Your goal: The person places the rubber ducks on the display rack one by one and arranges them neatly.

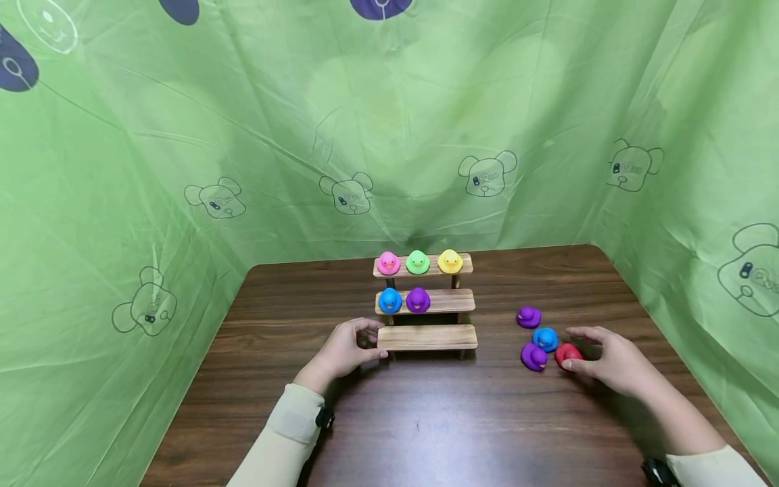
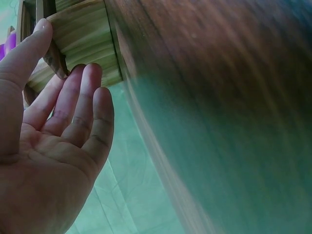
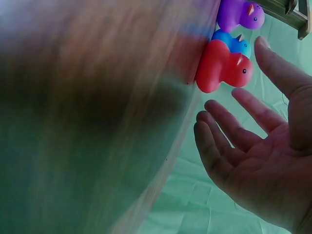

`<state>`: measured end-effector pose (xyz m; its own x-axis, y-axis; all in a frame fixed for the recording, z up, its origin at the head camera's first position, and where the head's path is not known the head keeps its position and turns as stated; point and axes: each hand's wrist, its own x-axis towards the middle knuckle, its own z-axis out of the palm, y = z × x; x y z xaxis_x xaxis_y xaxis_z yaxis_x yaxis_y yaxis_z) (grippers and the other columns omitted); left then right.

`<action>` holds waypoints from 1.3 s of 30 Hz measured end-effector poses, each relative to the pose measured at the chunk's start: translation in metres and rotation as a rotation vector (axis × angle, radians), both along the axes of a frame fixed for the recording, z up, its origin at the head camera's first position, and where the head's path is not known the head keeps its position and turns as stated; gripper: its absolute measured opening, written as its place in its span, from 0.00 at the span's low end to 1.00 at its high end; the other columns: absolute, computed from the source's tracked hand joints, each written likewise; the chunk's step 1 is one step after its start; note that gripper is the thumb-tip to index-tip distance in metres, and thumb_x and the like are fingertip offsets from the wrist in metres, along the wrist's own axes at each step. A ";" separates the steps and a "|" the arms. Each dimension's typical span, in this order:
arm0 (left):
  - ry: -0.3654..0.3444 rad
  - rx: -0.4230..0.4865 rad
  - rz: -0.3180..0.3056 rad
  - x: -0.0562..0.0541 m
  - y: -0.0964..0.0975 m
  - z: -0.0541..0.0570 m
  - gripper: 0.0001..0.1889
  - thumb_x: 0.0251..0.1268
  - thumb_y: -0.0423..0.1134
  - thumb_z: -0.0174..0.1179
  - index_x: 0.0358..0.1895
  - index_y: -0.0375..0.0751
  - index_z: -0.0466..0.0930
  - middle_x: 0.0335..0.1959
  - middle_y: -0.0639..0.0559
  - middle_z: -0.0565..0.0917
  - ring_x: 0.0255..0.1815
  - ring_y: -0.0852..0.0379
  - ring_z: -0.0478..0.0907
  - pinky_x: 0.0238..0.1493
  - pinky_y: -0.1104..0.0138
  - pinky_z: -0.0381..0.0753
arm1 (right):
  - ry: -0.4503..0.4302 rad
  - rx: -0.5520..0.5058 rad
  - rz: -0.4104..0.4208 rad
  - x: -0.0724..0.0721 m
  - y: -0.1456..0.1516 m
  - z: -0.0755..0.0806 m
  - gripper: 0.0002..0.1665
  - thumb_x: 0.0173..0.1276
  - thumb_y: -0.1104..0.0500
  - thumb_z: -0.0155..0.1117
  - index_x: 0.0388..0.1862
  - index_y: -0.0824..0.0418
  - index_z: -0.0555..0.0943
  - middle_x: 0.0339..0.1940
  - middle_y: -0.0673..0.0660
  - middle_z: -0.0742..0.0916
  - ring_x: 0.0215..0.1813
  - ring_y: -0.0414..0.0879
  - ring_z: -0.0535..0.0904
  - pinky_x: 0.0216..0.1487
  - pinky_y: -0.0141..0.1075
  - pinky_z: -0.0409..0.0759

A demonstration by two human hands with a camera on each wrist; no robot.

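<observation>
A three-step wooden stand (image 1: 427, 337) has its lowest step's left end between the thumb and fingers of my left hand (image 1: 343, 348), which holds it there. In the left wrist view, the thumb lies against the stand (image 2: 85, 36). On the right, my right hand (image 1: 615, 362) reaches round a red rubber duck (image 1: 567, 354), thumb and fingers spread. The right wrist view shows a gap between those fingers and the red duck (image 3: 209, 68). Beside it sit a blue duck (image 1: 545, 339) and two purple ducks, one nearer (image 1: 533, 357) and one farther (image 1: 529, 316).
Pink (image 1: 388, 263), green (image 1: 417, 262) and yellow (image 1: 450, 262) ducks stand on the top step. The middle step bears a blue duck (image 1: 390, 300) and a purple duck (image 1: 418, 299) at its left and centre. Green curtains (image 1: 414, 135) surround the dark wooden table (image 1: 426, 426).
</observation>
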<state>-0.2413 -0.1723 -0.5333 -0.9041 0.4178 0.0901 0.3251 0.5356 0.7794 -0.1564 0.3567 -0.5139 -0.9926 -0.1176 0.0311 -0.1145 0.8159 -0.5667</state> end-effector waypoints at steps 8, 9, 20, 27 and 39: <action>-0.012 0.000 0.003 0.001 0.000 0.001 0.26 0.54 0.39 0.83 0.56 0.41 0.86 0.43 0.55 0.88 0.44 0.55 0.87 0.49 0.61 0.88 | -0.041 -0.023 0.008 0.002 0.005 -0.003 0.34 0.57 0.47 0.85 0.59 0.60 0.86 0.49 0.60 0.90 0.53 0.62 0.86 0.53 0.58 0.80; -0.014 0.000 0.003 0.001 0.000 0.001 0.26 0.54 0.39 0.83 0.56 0.42 0.86 0.43 0.55 0.88 0.44 0.55 0.87 0.49 0.61 0.88 | -0.045 -0.024 0.008 0.002 0.006 -0.003 0.33 0.57 0.47 0.85 0.58 0.59 0.86 0.48 0.59 0.91 0.52 0.60 0.86 0.53 0.57 0.80; -0.022 -0.001 0.005 0.001 0.001 0.001 0.26 0.54 0.38 0.83 0.57 0.42 0.86 0.43 0.55 0.88 0.45 0.55 0.87 0.50 0.60 0.88 | -0.052 -0.014 -0.006 0.001 0.008 -0.006 0.26 0.63 0.47 0.82 0.54 0.58 0.89 0.47 0.57 0.91 0.51 0.59 0.88 0.53 0.58 0.81; -0.019 0.000 0.003 0.001 0.000 0.000 0.26 0.54 0.39 0.83 0.57 0.42 0.86 0.43 0.56 0.88 0.45 0.55 0.87 0.49 0.61 0.88 | -0.008 -0.030 -0.024 0.002 0.009 -0.003 0.26 0.66 0.48 0.80 0.57 0.59 0.86 0.46 0.58 0.91 0.50 0.59 0.88 0.46 0.46 0.81; -0.009 0.006 0.000 0.000 0.000 -0.001 0.26 0.54 0.39 0.83 0.57 0.42 0.86 0.43 0.56 0.88 0.44 0.55 0.87 0.49 0.60 0.88 | 0.220 -0.063 -0.083 -0.005 0.001 0.004 0.22 0.66 0.49 0.80 0.54 0.56 0.87 0.48 0.58 0.90 0.45 0.53 0.89 0.41 0.30 0.82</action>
